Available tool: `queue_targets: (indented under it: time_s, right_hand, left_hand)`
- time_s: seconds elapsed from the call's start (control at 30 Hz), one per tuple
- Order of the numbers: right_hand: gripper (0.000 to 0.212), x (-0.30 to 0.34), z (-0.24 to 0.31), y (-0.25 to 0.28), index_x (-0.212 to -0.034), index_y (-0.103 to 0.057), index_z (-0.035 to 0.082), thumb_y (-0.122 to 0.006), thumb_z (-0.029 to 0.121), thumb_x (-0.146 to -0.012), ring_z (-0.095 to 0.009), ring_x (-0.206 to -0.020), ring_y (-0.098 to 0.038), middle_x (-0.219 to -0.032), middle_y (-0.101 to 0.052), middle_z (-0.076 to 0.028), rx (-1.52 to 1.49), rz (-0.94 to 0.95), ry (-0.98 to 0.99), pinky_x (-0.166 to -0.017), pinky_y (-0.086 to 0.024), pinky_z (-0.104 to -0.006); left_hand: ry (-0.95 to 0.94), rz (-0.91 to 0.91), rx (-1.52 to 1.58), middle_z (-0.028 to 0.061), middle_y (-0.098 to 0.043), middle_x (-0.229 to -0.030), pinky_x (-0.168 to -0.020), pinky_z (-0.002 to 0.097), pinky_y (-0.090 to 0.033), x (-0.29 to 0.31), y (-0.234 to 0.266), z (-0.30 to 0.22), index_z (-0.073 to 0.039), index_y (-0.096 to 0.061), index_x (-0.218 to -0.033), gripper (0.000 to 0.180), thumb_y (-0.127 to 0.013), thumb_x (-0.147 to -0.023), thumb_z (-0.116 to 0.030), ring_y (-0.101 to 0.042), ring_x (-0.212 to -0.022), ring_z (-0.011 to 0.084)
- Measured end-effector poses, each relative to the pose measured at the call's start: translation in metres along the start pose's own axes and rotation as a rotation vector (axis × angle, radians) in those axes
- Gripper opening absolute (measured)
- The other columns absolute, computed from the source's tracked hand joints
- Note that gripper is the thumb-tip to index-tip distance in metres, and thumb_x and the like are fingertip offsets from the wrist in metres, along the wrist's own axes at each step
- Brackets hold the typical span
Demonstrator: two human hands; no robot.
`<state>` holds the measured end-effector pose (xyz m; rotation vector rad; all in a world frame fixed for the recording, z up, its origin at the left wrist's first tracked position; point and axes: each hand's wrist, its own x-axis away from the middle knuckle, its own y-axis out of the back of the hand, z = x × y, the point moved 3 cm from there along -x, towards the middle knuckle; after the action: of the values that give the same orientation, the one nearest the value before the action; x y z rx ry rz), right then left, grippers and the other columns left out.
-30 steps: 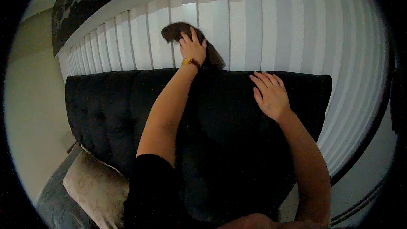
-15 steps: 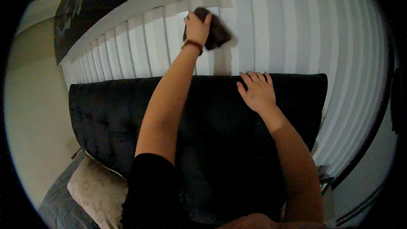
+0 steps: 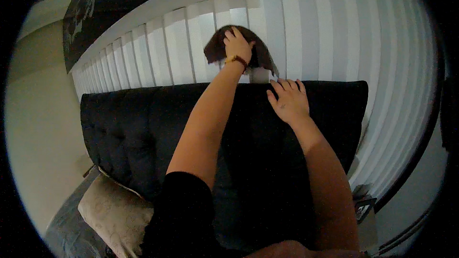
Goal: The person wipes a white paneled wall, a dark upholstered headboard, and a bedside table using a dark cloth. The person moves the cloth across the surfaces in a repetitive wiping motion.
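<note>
Lowered slightly since before, left hand [image 3: 237, 45] presses limp dark brown cloth [image 3: 260, 52] against ribbed white vertical blinds [image 3: 334, 33]; right hand [image 3: 288, 100], fingers spread, rests flat on tufted black headboard [image 3: 134, 124].

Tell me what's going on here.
A person leans over the back of a dark tufted sofa. The left hand presses a dark brown cloth against the white vertical blinds behind it. The right hand lies flat and open on the sofa's top edge. A beige cushion sits on the seat at lower left.

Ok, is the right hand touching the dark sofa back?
Touching: in the head view the right hand lies flat, fingers spread, on the top edge of the sofa back.
</note>
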<state>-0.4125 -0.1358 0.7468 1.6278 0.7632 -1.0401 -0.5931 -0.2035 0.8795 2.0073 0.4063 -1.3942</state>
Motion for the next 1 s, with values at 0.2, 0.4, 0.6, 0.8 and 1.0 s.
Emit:
queue_targets:
  time_s: [0.2,0.4,0.6,0.8,1.0]
  right_hand:
    - [0.04,-0.001,-0.002,0.002,-0.121,-0.061,0.013,-0.047,0.039,-0.094,-0.024,-0.117,-0.051,-0.123,-0.059,-0.007,-0.009,0.038,-0.027,-0.108,-0.028,-0.0471]
    - [0.042,-0.001,-0.002,-0.003,-0.121,-0.06,0.012,-0.045,0.04,-0.094,-0.025,-0.12,-0.05,-0.124,-0.058,-0.009,-0.001,0.067,-0.019,-0.108,-0.028,-0.0481]
    - [0.037,0.0,0.004,0.004,-0.118,-0.061,0.01,-0.05,0.035,-0.093,-0.027,-0.116,-0.053,-0.121,-0.06,-0.009,0.018,-0.02,0.054,-0.106,-0.031,-0.0487]
    - [0.037,0.003,0.01,0.01,-0.116,-0.062,0.01,-0.05,0.036,-0.093,-0.027,-0.114,-0.053,-0.118,-0.06,-0.009,0.013,-0.039,0.068,-0.105,-0.032,-0.0486]
    - [0.039,0.0,0.01,0.016,-0.118,-0.061,0.01,-0.048,0.037,-0.094,-0.026,-0.115,-0.052,-0.119,-0.059,-0.009,0.041,0.015,0.05,-0.105,-0.031,-0.0478]
  left_hand:
    - [0.186,0.422,0.156,0.0272,-0.039,-0.129,-0.093,0.0451,-0.049,0.04,-0.007,0.026,0.004,-0.039,-0.126,0.07,-0.075,-0.079,-0.033,-0.05,-0.116,0.0435]
    - [0.096,-0.094,0.458,0.0298,-0.053,-0.11,-0.089,0.0478,-0.046,0.004,0.047,0.096,0.007,-0.05,-0.107,0.046,-0.072,-0.077,-0.02,-0.053,-0.106,0.0448]
    - [0.245,-0.526,0.356,0.0354,-0.04,-0.128,-0.101,0.0478,-0.039,-0.061,0.068,0.177,0.008,-0.031,-0.137,0.078,-0.063,-0.088,-0.043,-0.042,-0.119,0.0485]
    - [0.164,-0.059,-0.043,0.0188,-0.027,-0.15,-0.107,0.0487,-0.033,-0.119,0.044,0.203,-0.011,-0.019,-0.15,0.076,-0.056,-0.091,-0.042,-0.035,-0.131,0.0428]
    - [0.309,-0.015,-0.158,0.0157,-0.037,-0.144,-0.104,0.0505,-0.032,-0.084,0.035,0.211,-0.01,-0.025,-0.148,0.069,-0.055,-0.092,-0.037,-0.039,-0.129,0.036]
